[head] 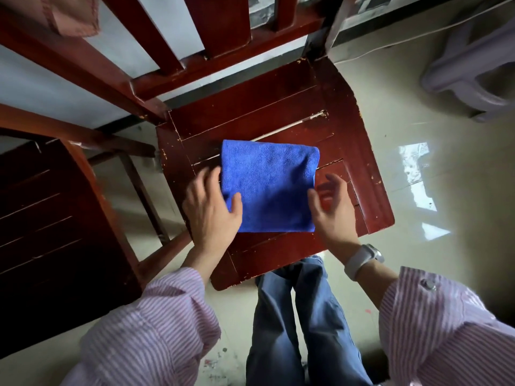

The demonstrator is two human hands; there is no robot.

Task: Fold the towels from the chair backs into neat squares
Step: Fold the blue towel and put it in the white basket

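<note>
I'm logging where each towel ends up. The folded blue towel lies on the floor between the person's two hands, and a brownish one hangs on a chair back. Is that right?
Not quite. The head view shows the folded blue towel lying on the red wooden chair seat, not the floor. It does sit between the left hand and right hand, and a brownish towel hangs on a chair back.

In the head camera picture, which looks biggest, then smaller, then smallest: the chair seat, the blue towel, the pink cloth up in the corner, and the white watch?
1. Chair seat, biggest.
2. Blue towel, folded on that seat.
3. Pink cloth; it is cut off by the picture's edge and farther away, so its real size is unsure.
4. White watch, smallest, though nearest the camera.
</note>
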